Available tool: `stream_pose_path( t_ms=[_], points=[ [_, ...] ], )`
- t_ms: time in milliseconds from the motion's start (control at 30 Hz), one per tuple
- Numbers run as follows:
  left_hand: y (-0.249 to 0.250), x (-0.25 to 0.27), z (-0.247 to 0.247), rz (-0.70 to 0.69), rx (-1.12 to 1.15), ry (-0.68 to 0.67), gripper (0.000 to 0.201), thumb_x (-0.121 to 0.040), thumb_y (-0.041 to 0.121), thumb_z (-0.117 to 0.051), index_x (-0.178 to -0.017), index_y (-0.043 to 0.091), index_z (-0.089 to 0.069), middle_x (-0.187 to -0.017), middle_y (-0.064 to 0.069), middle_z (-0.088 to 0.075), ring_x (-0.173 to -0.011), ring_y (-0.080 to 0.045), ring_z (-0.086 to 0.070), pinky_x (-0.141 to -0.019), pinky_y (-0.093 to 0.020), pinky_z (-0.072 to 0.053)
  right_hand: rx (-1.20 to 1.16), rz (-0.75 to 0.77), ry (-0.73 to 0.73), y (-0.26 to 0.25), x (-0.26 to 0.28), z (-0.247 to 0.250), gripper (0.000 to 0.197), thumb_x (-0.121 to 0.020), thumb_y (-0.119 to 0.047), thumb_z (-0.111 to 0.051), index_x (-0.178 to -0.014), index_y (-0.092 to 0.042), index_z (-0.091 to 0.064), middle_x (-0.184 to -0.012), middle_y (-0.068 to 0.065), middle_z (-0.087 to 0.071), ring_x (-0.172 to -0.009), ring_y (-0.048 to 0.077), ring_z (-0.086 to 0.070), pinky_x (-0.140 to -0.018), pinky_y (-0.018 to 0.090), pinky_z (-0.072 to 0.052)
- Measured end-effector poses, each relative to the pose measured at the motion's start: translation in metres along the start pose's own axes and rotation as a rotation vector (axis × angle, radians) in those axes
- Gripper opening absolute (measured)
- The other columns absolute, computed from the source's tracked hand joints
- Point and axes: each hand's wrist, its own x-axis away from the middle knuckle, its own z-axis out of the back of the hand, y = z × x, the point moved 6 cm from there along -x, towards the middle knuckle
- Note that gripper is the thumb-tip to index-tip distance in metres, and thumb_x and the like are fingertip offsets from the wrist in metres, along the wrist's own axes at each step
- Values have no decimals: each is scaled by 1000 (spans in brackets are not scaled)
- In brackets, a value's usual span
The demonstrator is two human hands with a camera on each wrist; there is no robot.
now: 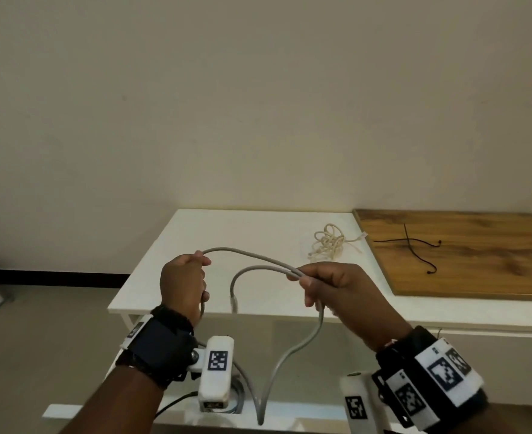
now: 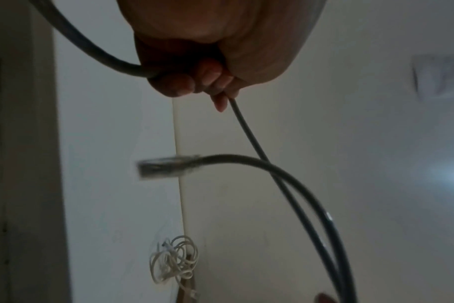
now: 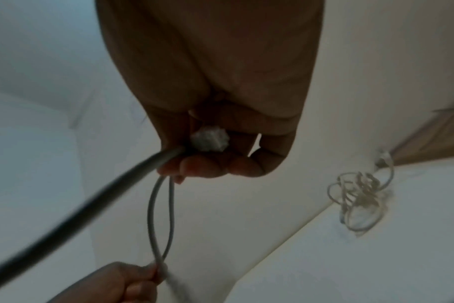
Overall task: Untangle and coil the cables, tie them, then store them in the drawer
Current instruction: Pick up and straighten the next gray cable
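Observation:
I hold a grey network cable point(image 1: 252, 255) in the air above the white table point(image 1: 171, 264). My left hand point(image 1: 185, 278) grips one strand in its curled fingers; my right hand point(image 1: 327, 286) grips two strands together, with a small white crumpled lump point(image 3: 210, 139) tucked in its palm. One plug end point(image 1: 234, 303) hangs free between the hands, also blurred in the left wrist view as plug end point(image 2: 166, 166). A long loop point(image 1: 261, 402) sags below the table edge. A tangled cream cable point(image 1: 329, 242) lies on the table beyond my right hand.
A wooden board point(image 1: 465, 255) lies at the right with thin black ties point(image 1: 415, 245) on it. Lower white surface point(image 1: 289, 416) sits under my wrists. Bare wall behind; floor and dark skirting to the left.

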Motion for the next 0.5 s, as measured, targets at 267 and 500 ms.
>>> stream_pose_path(
  t_ms=[267, 500],
  points=[
    [5, 9, -13, 11, 16, -110, 27, -103, 18, -48, -82, 6, -60, -47, 7, -29, -37, -8, -23, -37, -20, -23, -475, -100, -62, 7, 0, 7, 15, -83, -30, -68, -85, -17, -60, -62, -1, -43, -57, 12, -41, -64, 29, -38],
    [-4, -32, 35, 243, 449, 107, 25, -101, 12, -38, -79, 19, -48, -41, 8, -35, -27, -6, -27, -35, -9, -24, 131, 177, 586, -8, 11, 52, 17, -101, -22, -50, -94, -27, -65, -56, -1, -61, -47, 7, -52, -47, 21, -43]
  ],
)
